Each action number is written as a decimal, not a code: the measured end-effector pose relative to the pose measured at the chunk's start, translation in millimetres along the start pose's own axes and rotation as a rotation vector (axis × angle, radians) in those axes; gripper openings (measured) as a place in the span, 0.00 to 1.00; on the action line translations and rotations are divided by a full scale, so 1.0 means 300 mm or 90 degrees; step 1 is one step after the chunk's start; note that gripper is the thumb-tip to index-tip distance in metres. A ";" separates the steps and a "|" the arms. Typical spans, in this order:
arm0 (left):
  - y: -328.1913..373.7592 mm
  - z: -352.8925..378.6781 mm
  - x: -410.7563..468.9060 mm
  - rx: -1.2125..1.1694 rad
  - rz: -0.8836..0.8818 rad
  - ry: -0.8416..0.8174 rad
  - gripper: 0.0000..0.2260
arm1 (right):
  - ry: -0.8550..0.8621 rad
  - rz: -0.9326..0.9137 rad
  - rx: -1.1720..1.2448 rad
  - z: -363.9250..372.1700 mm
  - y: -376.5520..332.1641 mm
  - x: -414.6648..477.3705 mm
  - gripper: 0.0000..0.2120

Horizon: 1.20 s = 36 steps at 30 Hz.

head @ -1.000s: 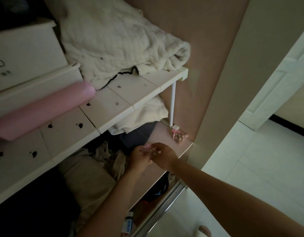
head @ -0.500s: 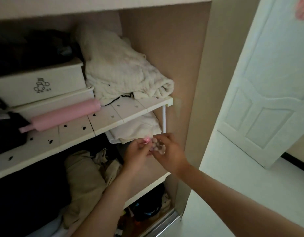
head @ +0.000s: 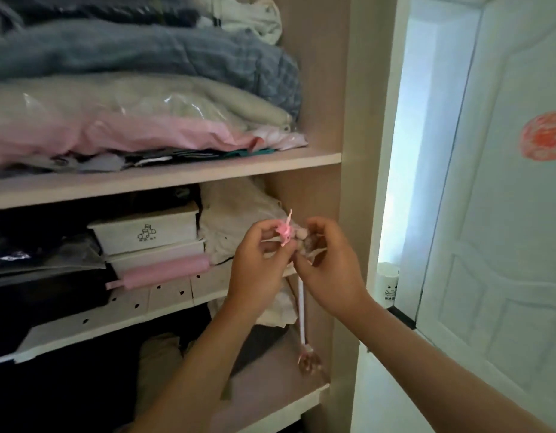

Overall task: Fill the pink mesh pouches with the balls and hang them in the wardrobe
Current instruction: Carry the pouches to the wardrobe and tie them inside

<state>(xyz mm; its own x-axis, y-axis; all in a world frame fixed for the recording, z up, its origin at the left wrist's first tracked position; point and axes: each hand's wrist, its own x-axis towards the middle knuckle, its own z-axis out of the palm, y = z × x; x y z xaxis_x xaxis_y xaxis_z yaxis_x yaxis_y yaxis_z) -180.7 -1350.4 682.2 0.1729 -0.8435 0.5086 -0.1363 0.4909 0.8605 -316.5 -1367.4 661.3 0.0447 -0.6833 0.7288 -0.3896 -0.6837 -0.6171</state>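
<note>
A small pink mesh pouch (head: pixel 305 240) filled with balls is held up in front of the wardrobe's middle shelf. My left hand (head: pixel 258 267) pinches its pink ribbon ties (head: pixel 286 231) at the neck. My right hand (head: pixel 329 267) cups and grips the pouch's ball-filled body from the right. A second filled pouch (head: pixel 308 360) hangs low at the foot of the thin white post (head: pixel 301 307) of the shelf insert, just above the lower shelf board.
Folded blankets and bedding (head: pixel 139 98) fill the top shelf. White storage boxes (head: pixel 145 232) and a pink roll (head: pixel 158 273) sit on a white spotted shelf insert (head: pixel 164 296). Dark clothes lie below. The wardrobe's side wall (head: pixel 361 151) and a white door (head: pixel 504 214) stand to the right.
Both hands rose with the pouch from the lower shelf board to the height of the white shelf insert. The view tilted up, showing the top shelf.
</note>
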 end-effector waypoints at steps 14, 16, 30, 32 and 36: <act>0.396 -0.021 0.352 0.422 0.421 0.013 0.08 | 0.141 -0.007 -0.166 -0.132 -0.245 0.510 0.14; 0.393 -0.013 0.387 0.581 0.485 0.009 0.09 | 0.113 0.010 -0.190 -0.117 -0.229 0.541 0.12; 0.401 0.019 0.622 0.901 0.421 -0.323 0.17 | 0.083 -0.012 -0.339 -0.115 -0.139 0.564 0.13; 0.392 0.012 0.622 0.896 0.426 -0.331 0.19 | 0.092 -0.088 -0.422 -0.115 -0.114 0.540 0.09; 0.377 0.006 0.612 0.900 0.451 -0.338 0.23 | -0.010 -0.105 -0.459 -0.109 -0.117 0.512 0.28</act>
<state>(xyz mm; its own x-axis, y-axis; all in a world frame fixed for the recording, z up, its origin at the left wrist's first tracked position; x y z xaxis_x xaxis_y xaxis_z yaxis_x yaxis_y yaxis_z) -166.1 -1450.1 872.9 -0.5921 -0.6754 0.4397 -0.8043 0.4611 -0.3748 -326.1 -1440.0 804.7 0.1656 -0.5930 0.7880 -0.8842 -0.4432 -0.1477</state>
